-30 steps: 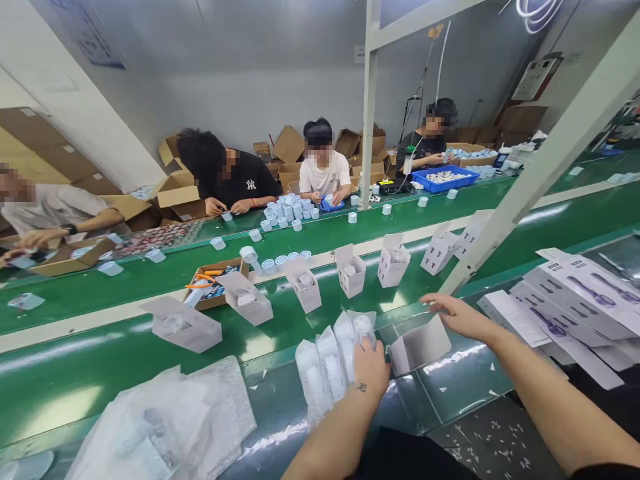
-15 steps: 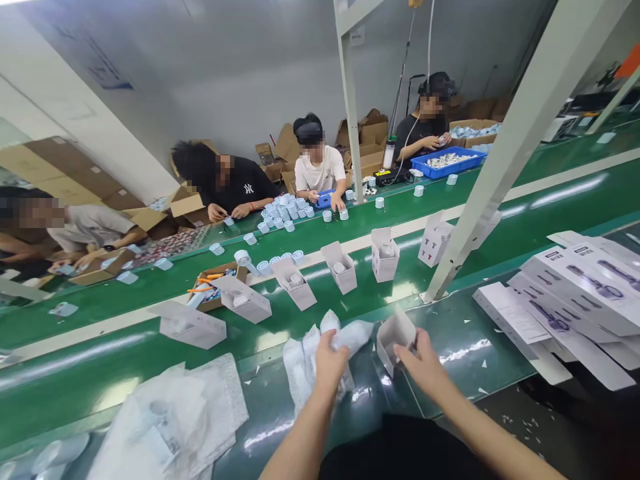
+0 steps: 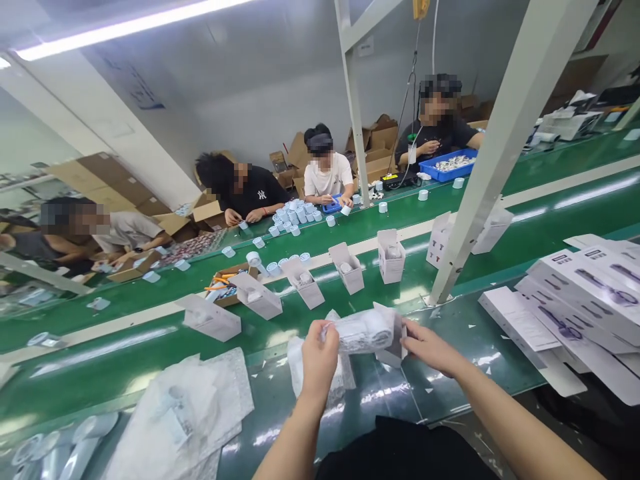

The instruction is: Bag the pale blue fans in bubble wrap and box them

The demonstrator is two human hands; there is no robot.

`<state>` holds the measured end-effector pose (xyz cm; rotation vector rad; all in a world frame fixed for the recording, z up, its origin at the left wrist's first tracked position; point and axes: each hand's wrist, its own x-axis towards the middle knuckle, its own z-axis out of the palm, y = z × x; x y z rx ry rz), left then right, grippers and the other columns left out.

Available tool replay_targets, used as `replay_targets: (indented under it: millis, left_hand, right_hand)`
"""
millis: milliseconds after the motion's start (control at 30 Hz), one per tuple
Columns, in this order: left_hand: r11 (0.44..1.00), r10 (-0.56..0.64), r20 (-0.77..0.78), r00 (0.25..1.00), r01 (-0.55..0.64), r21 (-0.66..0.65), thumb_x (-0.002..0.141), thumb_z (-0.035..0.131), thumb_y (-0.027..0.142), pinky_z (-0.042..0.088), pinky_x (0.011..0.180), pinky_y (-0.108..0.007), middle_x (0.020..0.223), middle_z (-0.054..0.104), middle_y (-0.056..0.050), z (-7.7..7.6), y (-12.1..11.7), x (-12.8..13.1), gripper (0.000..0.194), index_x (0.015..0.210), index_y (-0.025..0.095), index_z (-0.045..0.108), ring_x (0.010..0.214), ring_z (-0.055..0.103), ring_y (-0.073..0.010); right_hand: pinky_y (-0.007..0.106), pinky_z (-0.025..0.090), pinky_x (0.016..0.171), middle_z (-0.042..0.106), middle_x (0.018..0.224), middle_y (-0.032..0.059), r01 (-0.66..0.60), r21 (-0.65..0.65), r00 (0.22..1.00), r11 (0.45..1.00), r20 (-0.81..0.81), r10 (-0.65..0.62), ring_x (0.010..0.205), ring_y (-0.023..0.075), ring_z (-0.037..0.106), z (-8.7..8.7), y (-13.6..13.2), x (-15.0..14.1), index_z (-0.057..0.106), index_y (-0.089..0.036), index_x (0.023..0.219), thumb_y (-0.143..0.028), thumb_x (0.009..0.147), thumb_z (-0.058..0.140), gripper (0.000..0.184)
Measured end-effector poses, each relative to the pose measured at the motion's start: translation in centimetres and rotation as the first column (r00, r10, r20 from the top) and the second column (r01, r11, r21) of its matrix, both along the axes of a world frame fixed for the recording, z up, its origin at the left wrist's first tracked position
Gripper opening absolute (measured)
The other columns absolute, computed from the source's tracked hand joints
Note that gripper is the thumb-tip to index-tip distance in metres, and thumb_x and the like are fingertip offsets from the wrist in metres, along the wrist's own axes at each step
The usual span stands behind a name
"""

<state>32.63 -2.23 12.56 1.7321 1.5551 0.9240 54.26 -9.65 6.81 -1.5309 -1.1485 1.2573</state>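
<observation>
The left hand (image 3: 320,355) pinches a bubble-wrapped device (image 3: 363,332), long axis nearly crosswise, its round end pointing right; the right hand (image 3: 429,347) grips a white carton (image 3: 393,357) by its side.

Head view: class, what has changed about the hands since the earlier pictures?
The left hand lifted one wrapped item from its row and brought it rightward to the white box, whose side the right hand now holds. The printed cartons stayed put.

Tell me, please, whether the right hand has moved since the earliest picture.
Yes: relative to the slanted white post, the right hand has moved leftward and nearer the wearer.
</observation>
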Motion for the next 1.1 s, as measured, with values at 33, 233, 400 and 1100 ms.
replay_targets:
  millis: [33, 233, 400, 1100]
  left_hand:
    - [0.995, -0.021, -0.080, 0.997, 0.029, 0.100, 0.084, 0.043, 0.030, 0.045, 0.062, -0.027, 0.071, 0.057, -0.002, 0.1, -0.2, 0.4, 0.017, 0.078, 0.020, 0.055, 0.068, 0.054, -0.0169]
    - [0.581, -0.520, -0.734, 0.437, 0.811, 0.072, 0.086, 0.041, 0.017, 0.048, 0.067, -0.035, 0.091, 0.058, -0.010, 2.4, -3.0, 4.4, 0.014, 0.087, 0.020, 0.054, 0.085, 0.054, -0.0254]
    - [0.652, -0.498, -0.804, 0.325, 0.752, -0.100, 0.083, 0.049, 0.014, 0.049, 0.070, -0.036, 0.097, 0.053, -0.012, 3.1, -2.0, 8.7, 0.016, 0.099, 0.017, 0.051, 0.093, 0.053, -0.0283]
    - [0.650, -0.760, -0.260, 0.596, 0.714, -0.261, 0.072, 0.051, 0.010, 0.038, 0.104, -0.035, 0.135, 0.045, -0.007, -2.6, 1.8, 4.0, 0.065, 0.134, 0.028, 0.044, 0.122, 0.048, -0.0229]
  right_hand:
    - [0.040, 0.049, 0.085, 0.067, 0.110, 0.0038, -0.020, -0.026, 1.000, 0.999, 0.011, 0.021, 0.098, 0.0247, 0.061, 0.1, 0.0, 0.2, 0.056, -0.026, 0.127, -0.023, 0.079, 0.049, 0.048]
    - [0.031, 0.051, 0.067, 0.068, 0.088, 0.0011, -0.085, -0.050, 0.990, 0.995, -0.120, 0.079, 0.076, 0.0193, 0.061, 1.1, 0.4, 0.3, 0.061, -0.024, 0.119, -0.024, 0.075, 0.054, 0.044]
    - [0.031, 0.050, 0.065, 0.065, 0.074, -0.0012, -0.092, -0.024, 0.986, 0.995, -0.140, 0.088, 0.072, 0.0191, 0.060, 0.6, 1.0, 0.4, 0.065, -0.022, 0.106, -0.023, 0.074, 0.056, 0.033]
    - [0.053, 0.029, 0.110, 0.020, 0.152, 0.0194, -0.022, 0.293, 0.999, 0.956, -0.038, 0.035, 0.139, 0.0315, 0.027, -2.6, -1.4, 0.3, -0.001, -0.023, 0.148, -0.039, 0.070, 0.074, 0.109]
